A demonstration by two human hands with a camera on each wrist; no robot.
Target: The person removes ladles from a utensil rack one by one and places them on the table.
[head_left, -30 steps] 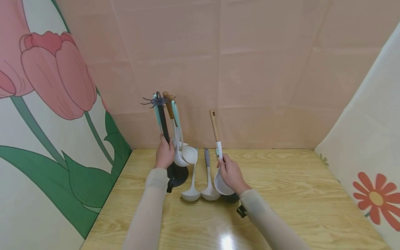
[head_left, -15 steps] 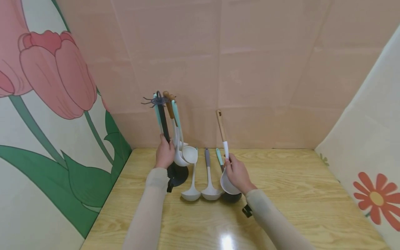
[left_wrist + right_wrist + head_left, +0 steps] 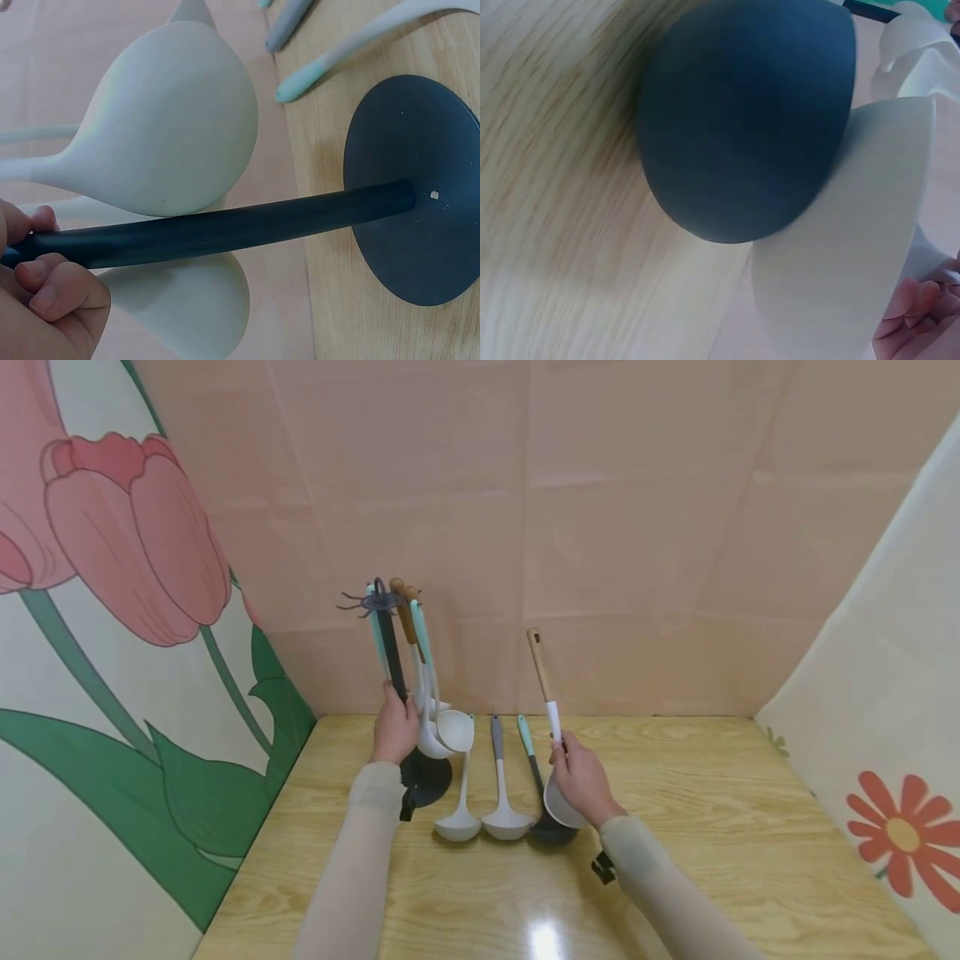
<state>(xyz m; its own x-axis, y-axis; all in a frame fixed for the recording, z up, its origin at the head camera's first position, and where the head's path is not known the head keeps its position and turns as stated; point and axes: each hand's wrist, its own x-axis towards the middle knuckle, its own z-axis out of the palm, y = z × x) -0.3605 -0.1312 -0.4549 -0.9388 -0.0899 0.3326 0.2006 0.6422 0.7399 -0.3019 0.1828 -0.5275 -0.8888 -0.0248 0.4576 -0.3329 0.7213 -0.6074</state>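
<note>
My left hand (image 3: 395, 727) grips the black pole (image 3: 225, 226) of a utensil stand, whose round base (image 3: 397, 247) is on the table. Several ladles with teal and brown handles hang from the hooked top (image 3: 380, 602); their pale bowls (image 3: 176, 120) are beside the pole. My right hand (image 3: 587, 777) holds a white ladle (image 3: 553, 720) with a wooden handle, low on its white shaft, handle end up. Its bowl (image 3: 847, 240) is right beside the bowl of a black ladle (image 3: 746, 120), overlapping it in the head view. My fingers (image 3: 915, 307) partly cover the white shaft.
On the wooden table (image 3: 697, 793) lie a white ladle (image 3: 458, 823), a grey-handled ladle (image 3: 506, 822) and the teal-handled black one, side by side between my hands. A pink sheet (image 3: 637, 527) stands behind, with a tulip-print panel (image 3: 142, 543) at left and a flower-print panel at right.
My right hand has carried the wooden-handled ladle to the right, uncovering more of the black ladle and its teal handle. My left hand stays on the pole.
</note>
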